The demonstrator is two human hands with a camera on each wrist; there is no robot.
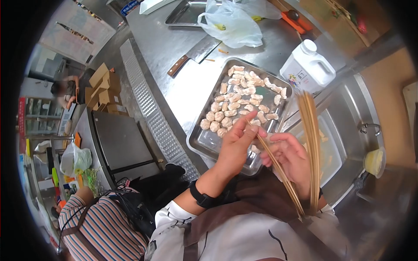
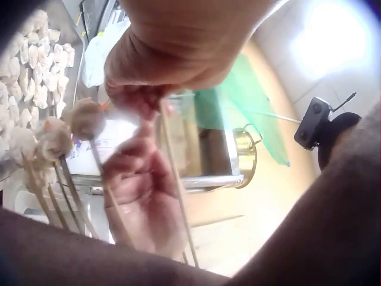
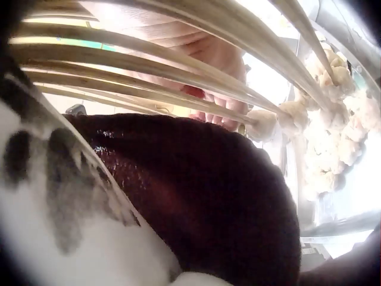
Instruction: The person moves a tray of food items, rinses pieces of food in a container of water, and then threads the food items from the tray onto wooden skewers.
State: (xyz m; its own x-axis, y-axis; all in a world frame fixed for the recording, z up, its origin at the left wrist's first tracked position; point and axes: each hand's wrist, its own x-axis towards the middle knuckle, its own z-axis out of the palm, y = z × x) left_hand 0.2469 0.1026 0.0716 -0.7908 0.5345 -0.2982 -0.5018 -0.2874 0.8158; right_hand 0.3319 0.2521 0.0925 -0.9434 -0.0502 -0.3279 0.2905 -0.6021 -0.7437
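Note:
My left hand (image 1: 241, 137) pinches a thin bamboo skewer (image 1: 281, 174) near its upper end, over the near side of the metal tray (image 1: 204, 139). Close beside its fingertips is my right hand (image 1: 287, 156), palm turned up and fingers loosely curved, with the skewer passing in front. Pale raw meat pieces (image 1: 248, 89) cover much of the tray, and rounder lumps (image 1: 213, 116) are grouped at its left. The left wrist view shows loaded skewers (image 2: 89, 122) with a lump on each tip. In the right wrist view, skewer shafts (image 3: 149, 77) cross before the right hand.
A bundle of bare skewers (image 1: 311, 148) stands by my right forearm. Behind the tray lie a cleaver (image 1: 193, 56) and a plastic bag (image 1: 233, 26). A white jug (image 1: 307, 67) stands at the right, beside the sink (image 1: 361, 104). Another person (image 1: 100, 226) is at the left.

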